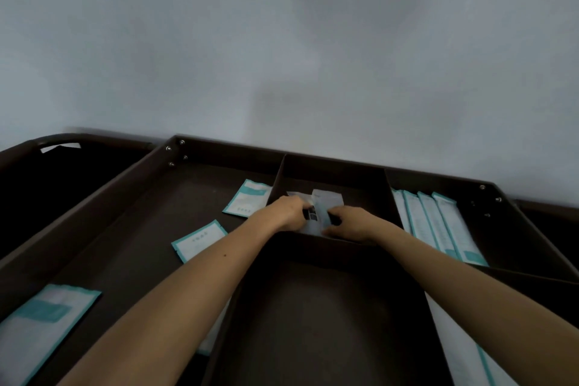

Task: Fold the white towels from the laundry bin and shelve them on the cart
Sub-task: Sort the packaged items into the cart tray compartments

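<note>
Down close on the left, a big flat packet with a teal edge lies on the dark top tray of the cart. On the right side lies a long white pack. A bit further, a smaller teal packet lies flat by the left arm. Both bare arms reach over the walls inside the tray to the back middle box. There the left hand and the right hand meet, one on each side of a bunch of small packets. The fingers of both hands curl round the bunch and hold it from both sides, probably to square the packets up so they stand neat in that box. Another teal packet lies just left of the box. To the right, a row of long packs lies side by side in its own box. Far left is a dark bin, maybe the laundry bin. No white towels show anywhere, so the folding does not look started. Behind is a plain wall.
</note>
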